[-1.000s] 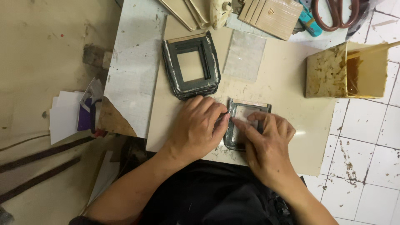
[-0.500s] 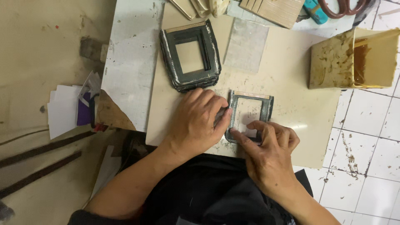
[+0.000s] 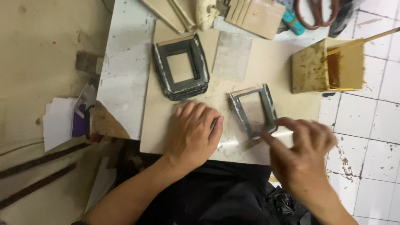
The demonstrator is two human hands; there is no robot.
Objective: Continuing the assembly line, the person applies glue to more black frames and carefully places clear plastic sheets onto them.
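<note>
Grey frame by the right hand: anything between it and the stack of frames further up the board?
Nothing visible. Only bare board lies between the single grey frame and the stack of frames. The right hand sits at the frame's near corner; the left hand lies flat beside it.

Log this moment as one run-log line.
left hand: flat on board | right hand: fingertips at lower edge of single frame | frame stack: behind, apart | glue box: right
</note>
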